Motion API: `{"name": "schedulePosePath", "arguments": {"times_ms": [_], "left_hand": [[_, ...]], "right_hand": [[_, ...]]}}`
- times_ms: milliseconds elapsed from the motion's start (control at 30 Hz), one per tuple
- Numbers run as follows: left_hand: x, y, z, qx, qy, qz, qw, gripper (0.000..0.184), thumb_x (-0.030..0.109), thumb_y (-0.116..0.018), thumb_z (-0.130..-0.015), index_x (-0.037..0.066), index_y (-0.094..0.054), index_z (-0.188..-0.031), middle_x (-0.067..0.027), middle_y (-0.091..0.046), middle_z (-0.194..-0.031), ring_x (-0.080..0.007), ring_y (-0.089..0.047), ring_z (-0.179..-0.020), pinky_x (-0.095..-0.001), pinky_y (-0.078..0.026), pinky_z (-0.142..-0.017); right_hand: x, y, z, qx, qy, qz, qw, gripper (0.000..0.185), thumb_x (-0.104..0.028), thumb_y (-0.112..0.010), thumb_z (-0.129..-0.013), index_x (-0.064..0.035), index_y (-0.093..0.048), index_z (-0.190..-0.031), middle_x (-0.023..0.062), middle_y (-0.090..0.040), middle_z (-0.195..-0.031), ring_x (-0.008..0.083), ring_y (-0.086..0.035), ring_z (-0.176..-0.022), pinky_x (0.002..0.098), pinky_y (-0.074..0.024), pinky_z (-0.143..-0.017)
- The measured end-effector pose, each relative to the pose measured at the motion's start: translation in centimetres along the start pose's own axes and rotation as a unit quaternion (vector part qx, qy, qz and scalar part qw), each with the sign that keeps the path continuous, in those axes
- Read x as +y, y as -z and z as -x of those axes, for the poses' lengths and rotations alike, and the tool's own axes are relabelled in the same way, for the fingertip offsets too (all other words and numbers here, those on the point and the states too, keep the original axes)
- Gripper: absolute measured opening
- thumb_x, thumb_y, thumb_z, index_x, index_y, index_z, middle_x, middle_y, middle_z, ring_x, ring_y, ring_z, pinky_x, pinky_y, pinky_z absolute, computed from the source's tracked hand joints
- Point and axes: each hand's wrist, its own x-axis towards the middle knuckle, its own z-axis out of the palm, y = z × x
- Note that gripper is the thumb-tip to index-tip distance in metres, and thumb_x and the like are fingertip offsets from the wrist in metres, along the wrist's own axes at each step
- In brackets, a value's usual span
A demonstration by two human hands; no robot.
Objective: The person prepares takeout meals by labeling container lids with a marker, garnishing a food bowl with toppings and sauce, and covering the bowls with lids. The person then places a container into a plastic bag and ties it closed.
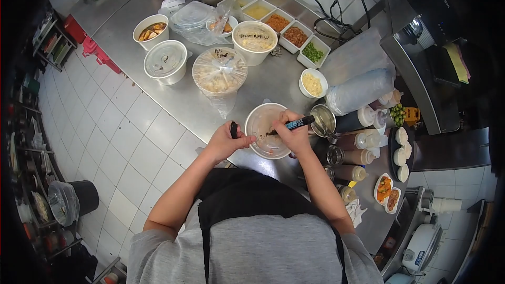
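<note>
A round takeout container with a clear lid (pixel 261 117) stands at the steel counter's front edge, close to my body. My right hand (pixel 294 135) is closed around a black marker (pixel 301 122), its tip down at the lid where dark handwriting shows. My left hand (pixel 230 141) keeps a black marker cap (pixel 233 129) in its curled fingers, and its thumb presses the lid's left rim. Beyond sit a plastic-wrapped bowl with writing (pixel 219 68), a tall lidded tub with writing (pixel 255 42) and a lidded white bowl (pixel 166 60).
An uncovered soup bowl (pixel 151 31) is at the back left. White trays of toppings, one with chopped green onion (pixel 313 52), line the back. On the right are a metal pot (pixel 322 119), several sauce bottles (pixel 357 139) and a plastic bag roll (pixel 360 92).
</note>
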Motion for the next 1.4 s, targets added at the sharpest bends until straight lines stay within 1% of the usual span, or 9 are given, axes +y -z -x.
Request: {"name": "schedulePosePath", "arguments": {"times_ms": [233, 300, 433, 533, 633, 733, 1233, 1300, 1400], "left_hand": [[0.4, -0.2, 0.3, -0.001, 0.002, 0.005, 1.000, 0.044, 0.017, -0.081, -0.069, 0.012, -0.038, -0.074, 0.0018, -0.048, -0.068, -0.0095, -0.053, -0.060, -0.0245, -0.050, -0.060], [0.2, -0.1, 0.2, -0.001, 0.002, -0.007, 1.000, 0.043, 0.017, -0.081, -0.069, 0.012, -0.038, -0.074, 0.0018, -0.048, -0.069, -0.0095, -0.054, -0.061, -0.0246, -0.050, -0.060], [-0.2, 0.0, 0.1, -0.003, -0.002, -0.008, 1.000, 0.042, 0.016, -0.080, -0.070, 0.012, -0.039, -0.074, 0.0018, -0.048, -0.069, -0.0094, -0.054, -0.061, -0.0251, -0.051, -0.060], [0.0, -0.1, 0.3, 0.001, 0.001, -0.013, 1.000, 0.041, 0.016, -0.080, -0.071, 0.012, -0.039, -0.074, 0.0020, -0.048, -0.068, -0.0092, -0.054, -0.061, -0.0253, -0.051, -0.061], [-0.2, 0.0, 0.2, -0.005, -0.004, -0.002, 1.000, 0.041, 0.015, -0.079, -0.071, 0.011, -0.039, -0.075, 0.0018, -0.048, -0.068, -0.0092, -0.054, -0.061, -0.0253, -0.051, -0.061], [-0.1, 0.0, 0.3, -0.001, 0.003, -0.020, 1.000, 0.041, 0.015, -0.079, -0.071, 0.011, -0.039, -0.075, 0.0017, -0.049, -0.068, -0.0093, -0.054, -0.061, -0.0252, -0.051, -0.061], [-0.2, -0.2, 0.4, 0.002, -0.004, 0.010, 1.000, 0.043, 0.018, -0.080, -0.071, 0.010, -0.037, -0.073, -0.0004, -0.050, -0.066, -0.0110, -0.055, -0.061, -0.0254, -0.049, -0.058], [-0.1, -0.1, 0.3, -0.002, -0.004, -0.007, 1.000, 0.041, 0.015, -0.079, -0.072, 0.011, -0.038, -0.074, 0.0004, -0.050, -0.068, -0.0105, -0.055, -0.061, -0.0254, -0.049, -0.059], [-0.1, -0.1, 0.2, -0.004, -0.009, -0.019, 1.000, 0.041, 0.014, -0.079, -0.071, 0.010, -0.038, -0.074, 0.0003, -0.050, -0.068, -0.0103, -0.055, -0.061, -0.0252, -0.049, -0.059]], "right_hand": [[0.7, 0.0, 0.3, 0.036, 0.019, -0.008, 0.999, 0.024, -0.002, -0.060, -0.075, -0.0052, -0.041, -0.060, -0.0016, -0.041, -0.055, 0.0070, -0.037, -0.053, 0.0249, -0.0314, -0.049], [0.5, -0.3, 0.3, 0.060, 0.019, -0.005, 0.998, 0.027, 0.003, -0.057, -0.076, -0.0054, -0.037, -0.060, -0.0005, -0.042, -0.057, 0.0073, -0.037, -0.053, 0.0244, -0.0323, -0.050], [0.7, 0.0, 0.5, 0.039, -0.006, -0.033, 0.999, 0.027, 0.003, -0.057, -0.076, -0.0056, -0.037, -0.060, -0.0003, -0.042, -0.058, 0.0074, -0.037, -0.054, 0.0243, -0.0328, -0.051], [0.2, -0.1, 0.3, 0.055, 0.008, 0.020, 0.998, 0.026, 0.003, -0.056, -0.076, -0.0056, -0.037, -0.060, -0.0005, -0.041, -0.057, 0.0076, -0.037, -0.054, 0.0243, -0.0328, -0.051], [0.0, 0.3, 0.3, 0.028, -0.029, -0.058, 0.997, 0.025, 0.003, -0.057, -0.076, -0.0052, -0.038, -0.061, -0.0009, -0.040, -0.057, 0.0080, -0.037, -0.053, 0.0243, -0.0336, -0.051], [0.5, 0.1, 0.5, 0.030, 0.015, 0.040, 0.999, 0.026, 0.002, -0.057, -0.076, -0.0054, -0.036, -0.061, -0.0015, -0.038, -0.057, 0.0078, -0.035, -0.054, 0.0243, -0.0324, -0.051], [-0.2, 0.6, 0.1, 0.114, -0.008, -0.045, 0.992, 0.027, 0.000, -0.058, -0.076, -0.0056, -0.036, -0.060, -0.0012, -0.036, -0.057, 0.0070, -0.033, -0.053, 0.0249, -0.0296, -0.048], [-0.2, 0.8, 0.4, 0.063, 0.000, 0.054, 0.997, 0.028, 0.000, -0.058, -0.075, -0.0053, -0.036, -0.059, -0.0010, -0.037, -0.056, 0.0071, -0.033, -0.052, 0.0250, -0.0298, -0.048], [0.3, 0.8, 0.5, 0.083, 0.007, 0.054, 0.995, 0.028, 0.000, -0.057, -0.075, -0.0053, -0.035, -0.059, -0.0011, -0.037, -0.056, 0.0072, -0.033, -0.051, 0.0252, -0.0301, -0.048]]}}
